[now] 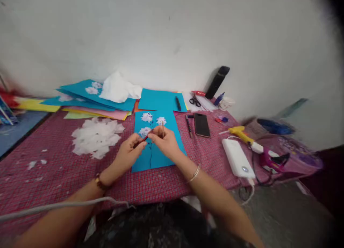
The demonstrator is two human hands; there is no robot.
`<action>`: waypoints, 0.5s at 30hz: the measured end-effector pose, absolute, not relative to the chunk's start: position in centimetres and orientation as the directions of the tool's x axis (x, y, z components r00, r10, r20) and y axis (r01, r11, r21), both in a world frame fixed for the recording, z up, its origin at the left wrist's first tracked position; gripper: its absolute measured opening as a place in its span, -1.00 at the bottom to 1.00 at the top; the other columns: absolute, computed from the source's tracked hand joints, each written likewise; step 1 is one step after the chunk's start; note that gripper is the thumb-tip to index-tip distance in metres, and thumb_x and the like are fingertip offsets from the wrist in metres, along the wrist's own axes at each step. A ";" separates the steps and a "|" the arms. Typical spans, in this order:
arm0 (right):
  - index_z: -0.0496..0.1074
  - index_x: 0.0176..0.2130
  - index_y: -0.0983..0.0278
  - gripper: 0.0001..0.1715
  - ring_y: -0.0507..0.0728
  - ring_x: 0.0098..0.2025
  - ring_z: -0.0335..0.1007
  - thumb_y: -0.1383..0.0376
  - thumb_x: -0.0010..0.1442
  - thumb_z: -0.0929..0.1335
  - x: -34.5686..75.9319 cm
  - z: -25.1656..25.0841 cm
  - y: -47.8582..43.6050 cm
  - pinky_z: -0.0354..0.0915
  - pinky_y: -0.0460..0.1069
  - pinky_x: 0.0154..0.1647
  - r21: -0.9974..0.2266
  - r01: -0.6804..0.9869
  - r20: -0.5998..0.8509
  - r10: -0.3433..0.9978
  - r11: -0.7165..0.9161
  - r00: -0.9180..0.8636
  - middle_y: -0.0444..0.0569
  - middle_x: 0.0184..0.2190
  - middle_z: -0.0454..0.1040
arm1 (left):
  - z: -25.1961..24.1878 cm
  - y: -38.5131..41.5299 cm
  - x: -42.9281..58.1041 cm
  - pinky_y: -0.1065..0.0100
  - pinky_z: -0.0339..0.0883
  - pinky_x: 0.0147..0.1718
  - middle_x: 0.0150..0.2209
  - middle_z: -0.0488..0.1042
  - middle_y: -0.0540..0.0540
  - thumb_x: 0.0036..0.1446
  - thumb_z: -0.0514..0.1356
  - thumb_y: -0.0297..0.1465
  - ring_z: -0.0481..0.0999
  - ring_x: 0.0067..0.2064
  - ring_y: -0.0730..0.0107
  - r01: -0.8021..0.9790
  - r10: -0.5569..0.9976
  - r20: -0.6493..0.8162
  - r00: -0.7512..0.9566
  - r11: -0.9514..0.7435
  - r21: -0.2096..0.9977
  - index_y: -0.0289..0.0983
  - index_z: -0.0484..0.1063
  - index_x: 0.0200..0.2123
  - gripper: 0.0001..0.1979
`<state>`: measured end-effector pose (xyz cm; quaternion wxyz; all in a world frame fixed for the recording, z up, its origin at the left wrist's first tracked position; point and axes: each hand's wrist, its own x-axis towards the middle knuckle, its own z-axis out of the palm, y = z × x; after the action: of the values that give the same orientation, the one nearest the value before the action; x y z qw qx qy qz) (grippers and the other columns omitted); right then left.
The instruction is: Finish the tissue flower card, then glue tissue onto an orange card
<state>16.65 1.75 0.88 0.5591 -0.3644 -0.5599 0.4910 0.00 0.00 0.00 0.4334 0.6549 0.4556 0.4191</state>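
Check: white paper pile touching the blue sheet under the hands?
Apart. Head view shows a strip of checked tablecloth between the white paper pile and blue sheet.

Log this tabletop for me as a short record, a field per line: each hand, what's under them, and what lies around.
Left hand: fingertips at a slim dark-red item
Right hand: fingertips at the same item; a thin stick stands up between its fingers
Under hands: blue sheet with white clusters and a dark line
Left of sheet: pile of white pieces
Right of sheet: phone, yellow glue gun, white power bank
Behind: scissors, black marker
Unclear: the dark-red item's exact identity
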 end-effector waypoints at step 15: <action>0.42 -0.38 0.23 -0.65 -0.01 -0.61 0.16 0.01 0.07 0.44 18.3 0.5 2.7 0.06 -0.08 -0.59 -0.973 -0.090 0.219 0.974 0.214 -0.052 -0.19 -0.62 0.41 | 0.3 0.6 0.4 0.43 0.18 -0.58 -0.61 0.30 0.12 0.19 0.16 -0.18 0.30 -0.60 0.51 0.208 0.967 0.056 0.250 -0.110 0.972 -0.22 0.27 -0.46 -0.72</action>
<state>18.27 2.69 0.48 0.5562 -0.4055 -0.5454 0.4782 0.41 0.57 0.33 0.4775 0.6301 0.4659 0.3974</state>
